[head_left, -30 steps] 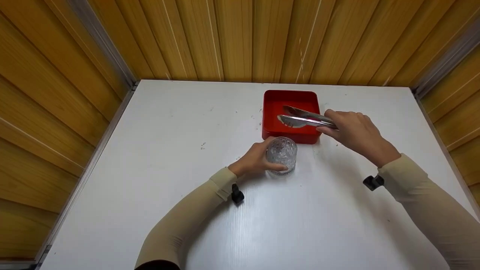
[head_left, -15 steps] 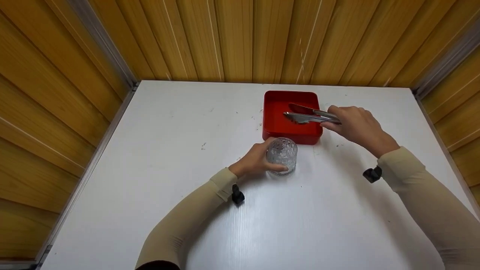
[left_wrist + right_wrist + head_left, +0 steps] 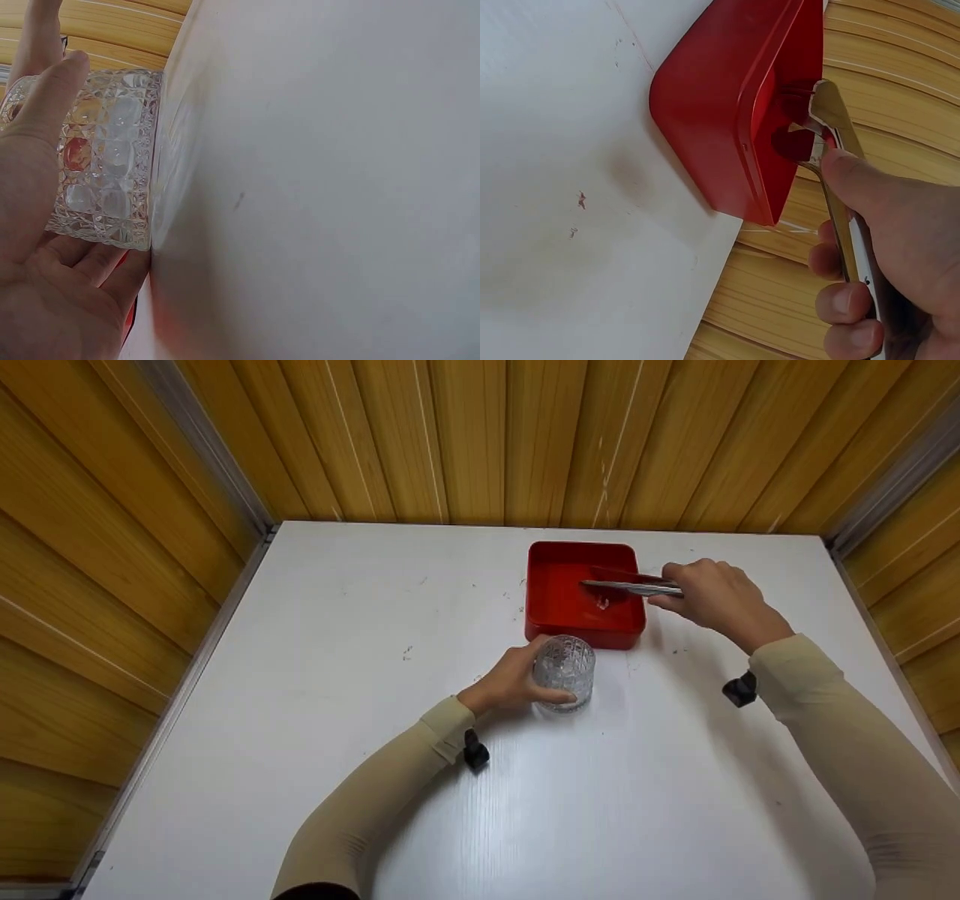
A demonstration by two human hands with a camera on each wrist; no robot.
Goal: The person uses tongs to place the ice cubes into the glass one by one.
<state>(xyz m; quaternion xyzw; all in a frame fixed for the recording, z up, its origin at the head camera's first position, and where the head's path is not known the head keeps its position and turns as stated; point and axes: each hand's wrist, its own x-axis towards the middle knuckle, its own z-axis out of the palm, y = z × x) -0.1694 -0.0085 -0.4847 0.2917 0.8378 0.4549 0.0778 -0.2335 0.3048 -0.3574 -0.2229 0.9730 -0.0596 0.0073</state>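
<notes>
My left hand (image 3: 504, 684) grips a clear cut-glass tumbler (image 3: 112, 157), thumb on one side and fingers on the other. The tumbler stands on the white table just in front of a red square box (image 3: 585, 639). Held in my right hand (image 3: 720, 600) is a pair of metal tongs (image 3: 843, 240), with the thumb on one arm and fingers curled round the other. The tongs' tips reach down inside the box, apart from each other in the right wrist view. A small clear, shiny piece (image 3: 602, 603) lies on the box floor beside the tongs.
The white table (image 3: 300, 735) is bounded at the back by a wood-panelled wall (image 3: 465, 442), with more panels at both sides. Small dark marks (image 3: 406, 652) dot the tabletop left of the box. A black wrist camera (image 3: 475, 750) hangs by the left sleeve.
My right hand has moved slightly away and to the right, and the tongs have dipped lower into the red box. The small clear piece now shows there. The left hand and tumbler stay still.
</notes>
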